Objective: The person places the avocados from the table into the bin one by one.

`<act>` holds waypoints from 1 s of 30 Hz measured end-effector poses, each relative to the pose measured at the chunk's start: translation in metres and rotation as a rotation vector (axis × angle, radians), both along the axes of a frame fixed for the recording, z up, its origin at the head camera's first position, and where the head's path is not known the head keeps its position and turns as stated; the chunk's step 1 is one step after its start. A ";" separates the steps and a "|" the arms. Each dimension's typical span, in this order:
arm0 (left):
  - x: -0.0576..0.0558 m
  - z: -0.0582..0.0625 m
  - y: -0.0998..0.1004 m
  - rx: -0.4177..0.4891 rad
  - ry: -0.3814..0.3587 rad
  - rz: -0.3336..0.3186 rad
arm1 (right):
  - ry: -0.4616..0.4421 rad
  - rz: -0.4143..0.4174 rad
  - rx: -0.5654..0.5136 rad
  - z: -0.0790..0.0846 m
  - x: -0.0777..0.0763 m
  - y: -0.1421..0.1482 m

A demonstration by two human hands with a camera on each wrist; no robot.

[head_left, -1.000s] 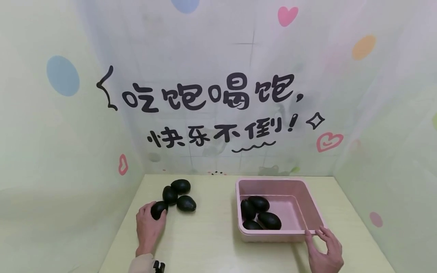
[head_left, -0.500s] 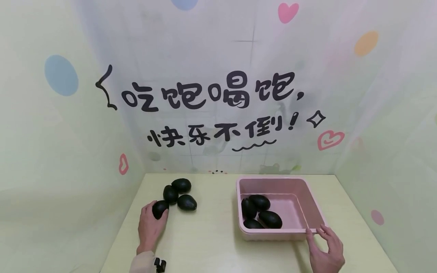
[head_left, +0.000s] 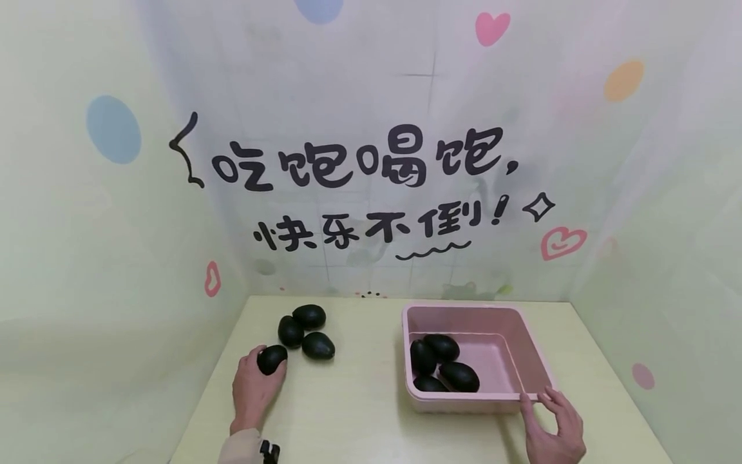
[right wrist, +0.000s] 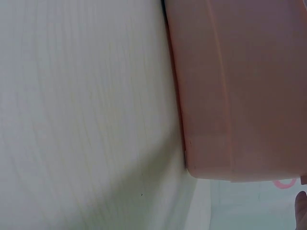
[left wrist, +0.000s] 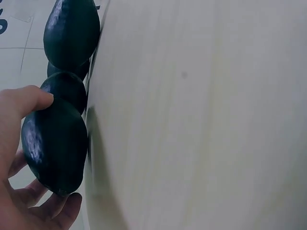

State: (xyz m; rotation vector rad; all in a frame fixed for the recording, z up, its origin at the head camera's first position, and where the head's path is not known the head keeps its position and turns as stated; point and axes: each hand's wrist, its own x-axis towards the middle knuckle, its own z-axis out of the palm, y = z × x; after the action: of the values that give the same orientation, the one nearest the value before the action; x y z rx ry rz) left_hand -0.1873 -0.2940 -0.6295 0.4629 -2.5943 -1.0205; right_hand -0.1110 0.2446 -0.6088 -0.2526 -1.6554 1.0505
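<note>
My left hand (head_left: 255,390) grips a dark green avocado (head_left: 272,359) at the left of the table, its thumb on the near right side in the head view. In the left wrist view, the thumb lies over the top of this avocado (left wrist: 56,151) and the other fingers curl under it. Just beyond it sit 3 more avocados (head_left: 318,346) in a loose cluster. On the right, my right hand (head_left: 554,430) pinches the near right corner of a pink plastic bin (head_left: 464,397). Several avocados (head_left: 459,376) lie in the bin's left half.
A pale wood-grain table (head_left: 359,361) carries everything, with a stretch of tabletop between the cluster and the bin. Printed curtain walls (head_left: 371,96) stand at the back and both sides. The right wrist view mostly shows the bin's outer wall (right wrist: 259,91) and tabletop.
The avocado in my left hand has shifted slightly toward me, opening a small gap from the cluster. My right hand stays on the bin's corner. The head view sways a little.
</note>
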 end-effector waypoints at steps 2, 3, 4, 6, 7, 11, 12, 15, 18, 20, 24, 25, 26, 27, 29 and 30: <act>0.001 0.002 0.000 0.000 -0.008 -0.002 | 0.005 -0.001 -0.002 0.000 0.000 0.000; 0.001 0.003 0.001 -0.001 -0.015 -0.003 | 0.006 -0.001 -0.003 0.000 0.000 -0.001; 0.002 0.004 0.001 -0.002 -0.022 -0.005 | 0.004 -0.003 -0.004 0.000 0.000 -0.001; 0.002 0.006 0.001 -0.002 -0.036 -0.007 | 0.004 -0.008 -0.008 0.002 0.000 -0.003; 0.003 0.007 0.002 -0.002 -0.040 -0.006 | 0.005 -0.009 -0.011 0.005 0.001 -0.004; 0.003 0.011 0.005 0.020 -0.030 0.002 | 0.017 -0.010 -0.010 0.021 0.006 -0.012; 0.004 0.013 0.006 0.031 -0.022 0.006 | 0.022 -0.007 -0.009 0.026 0.007 -0.015; 0.006 0.018 0.010 0.068 0.005 0.020 | 0.029 -0.001 -0.002 0.036 0.010 -0.019; 0.008 0.023 0.014 0.088 0.047 0.026 | 0.023 -0.006 0.003 0.033 0.009 -0.017; 0.010 0.025 0.016 0.088 0.073 0.026 | 0.013 -0.013 0.004 0.029 0.008 -0.015; 0.012 0.032 0.020 0.078 0.108 0.016 | 0.000 -0.019 0.007 0.026 0.007 -0.013; 0.013 0.033 0.021 0.075 0.112 0.013 | 0.000 -0.017 0.008 0.026 0.007 -0.014; 0.014 0.034 0.021 0.071 0.116 0.009 | 0.003 -0.015 0.009 0.027 0.007 -0.014; 0.015 0.035 0.022 0.065 0.120 0.005 | 0.005 -0.012 0.010 0.027 0.007 -0.015; 0.016 0.037 0.023 0.058 0.127 -0.001 | 0.009 -0.007 0.011 0.029 0.008 -0.016; 0.017 0.037 0.023 0.056 0.130 -0.002 | 0.012 -0.005 0.011 0.029 0.008 -0.016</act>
State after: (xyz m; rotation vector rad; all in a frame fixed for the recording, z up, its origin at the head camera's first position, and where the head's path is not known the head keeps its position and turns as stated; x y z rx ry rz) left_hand -0.1708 -0.2705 -0.5922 0.3930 -2.4579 -1.0886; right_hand -0.1030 0.2284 -0.5794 -0.2431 -1.6485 1.0372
